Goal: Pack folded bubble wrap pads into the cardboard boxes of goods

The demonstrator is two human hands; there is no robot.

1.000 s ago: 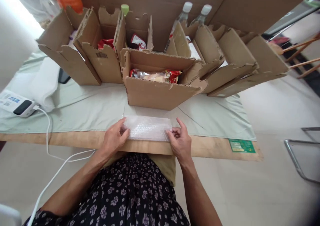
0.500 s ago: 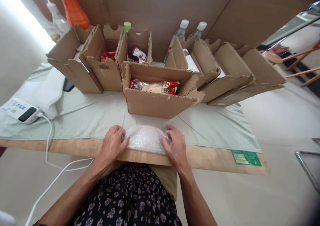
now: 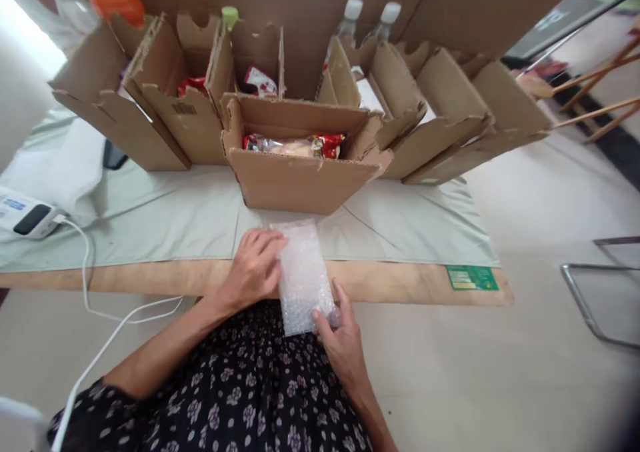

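Observation:
A parcel wrapped in clear bubble wrap (image 3: 303, 279) lies lengthwise over the table's front edge, its near end sticking out past the wood. My left hand (image 3: 253, 269) presses flat against the parcel's left side. My right hand (image 3: 337, 335) grips its near end from below, thumb on top. Just behind the parcel stands an open cardboard box (image 3: 295, 182) with red and clear snack packets (image 3: 295, 145) inside.
Several more open cardboard boxes (image 3: 165, 112) stand in a row behind, two water bottles (image 3: 350, 15) among them. A pale green cloth (image 3: 170, 219) covers the wooden table (image 3: 150, 277). A white device (image 3: 27, 215) with a cable (image 3: 87, 285) lies at left. A green label (image 3: 471, 278) is stuck at right.
The bubble-wrapped parcel was turned from lying crosswise to lying lengthwise. My right hand moved from its right end to its near end; my left hand stays on its left side.

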